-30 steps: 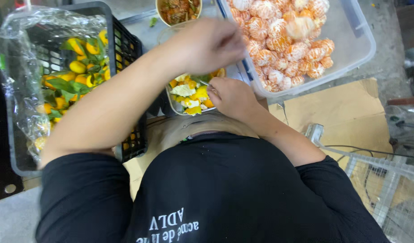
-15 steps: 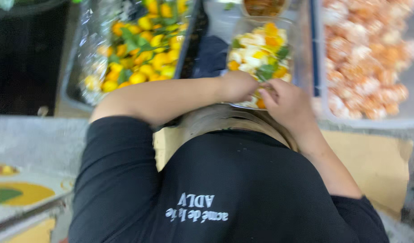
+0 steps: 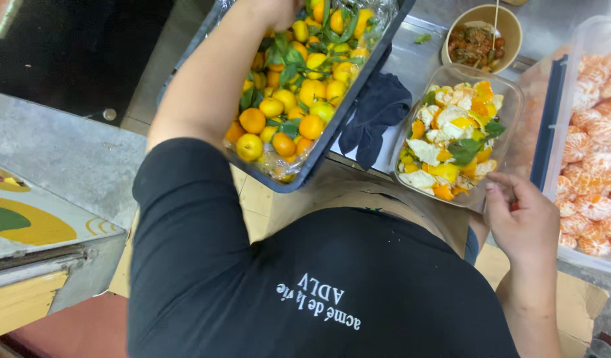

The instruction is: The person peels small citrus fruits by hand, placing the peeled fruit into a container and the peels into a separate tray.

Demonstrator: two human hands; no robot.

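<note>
My left hand (image 3: 273, 8) reaches into a black crate (image 3: 332, 142) lined with plastic and full of small leafy tangerines (image 3: 299, 99). The top edge of the picture cuts off its fingers. My right hand (image 3: 521, 215) hovers at the near rim of a clear plastic container (image 3: 511, 93) holding peel and leaves (image 3: 451, 146). Its fingers are loosely curled and I see nothing in them. To the right stands a large clear tub (image 3: 551, 119) of peeled tangerines (image 3: 597, 152).
A tan bowl (image 3: 511, 20) of dark food sits at the back on the steel counter (image 3: 411, 59). A dark cloth (image 3: 375, 113) lies between the crate and the peel container. Cardboard (image 3: 584, 311) lies low right and a grey ledge (image 3: 67, 152) is at left.
Both hands were together at the peel container. My left arm has since swung out to the tangerine crate, while my right hand drew back to the container's near rim. The camera shifted too.
</note>
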